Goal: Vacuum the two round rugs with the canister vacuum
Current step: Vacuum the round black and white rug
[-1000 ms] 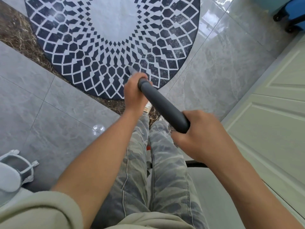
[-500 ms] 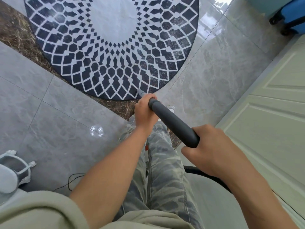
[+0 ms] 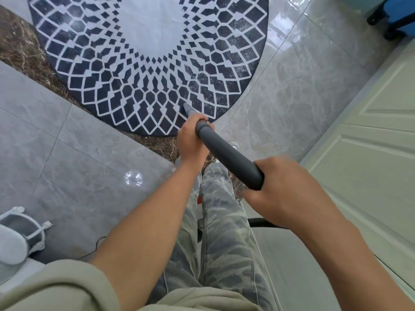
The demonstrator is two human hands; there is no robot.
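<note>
While the nozzle [image 3: 188, 109] sits on the round rug [image 3: 148, 63] just inside its near edge, both hands are closed round the wand [image 3: 229, 157].

- Left hand [image 3: 193, 140]: fingers curled round the wand's front end, over the rug's near rim.
- Right hand [image 3: 289, 194]: wrapped round the rear end, well back from the rug. It's slightly blurred, so finger detail is unclear.
- Hose [image 3: 265, 222]: black, shows below the right hand and runs away from the rug. The canister isn't visible.
- Only one rug is in view. I can't see the second one.

Handling, my read:
- The wand is a rigid grey tube, probably light, with a smooth matte surface. It shouldn't slip in a full wrap.
- The split grip looks right: the front hand steers and sets nozzle pressure, the rear hand pushes and pulls.
- The narrow tip covers little area per pass, so expect many overlapping strokes.
- The rug looks thin, soft and low-pile. It lies on glossy tile [image 3: 292, 97] and partly on a brown marble strip [image 3: 20, 46].
- Risk: suction or a hard push at the rim lifts or bunches the rug, or skates it across the tile.
- Stroking inward from the rim with light downward force should help.
- Hose drag pulls at the rear hand, so leave slack on the side away from the rug.
</note>
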